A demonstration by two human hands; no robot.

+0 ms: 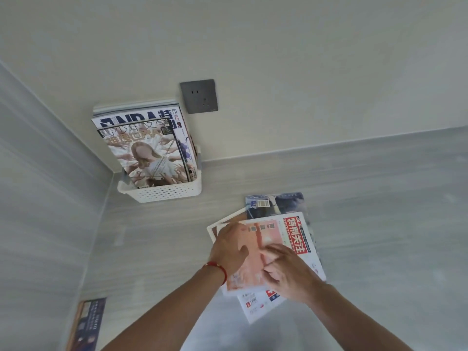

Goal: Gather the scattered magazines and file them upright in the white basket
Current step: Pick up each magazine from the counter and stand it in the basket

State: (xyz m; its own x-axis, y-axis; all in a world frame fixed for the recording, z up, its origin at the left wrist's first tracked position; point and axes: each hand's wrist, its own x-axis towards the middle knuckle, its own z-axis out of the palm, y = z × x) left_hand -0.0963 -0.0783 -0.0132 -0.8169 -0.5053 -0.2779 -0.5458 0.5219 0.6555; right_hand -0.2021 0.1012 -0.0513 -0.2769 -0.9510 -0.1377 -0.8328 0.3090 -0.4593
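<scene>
A white perforated basket [164, 192] stands in the far corner against the wall, with several magazines [149, 150] upright in it. A loose pile of magazines lies on the pale surface in front of me. On top is a pink-and-white one with a red title [291, 231], above a dark blue one [278, 202] and a white-bordered one [215, 228]. My left hand [231, 248], with a red wrist string, lies on the pile's left side, thumb on the pink cover. My right hand [286, 271] presses on the top magazine with bent fingers. Whether either hand grips is unclear.
A grey wall socket [199, 96] sits on the wall right of the basket. Another dark magazine [87, 323] lies at the lower left by the side wall. Bare grey surface stretches to the right of the pile.
</scene>
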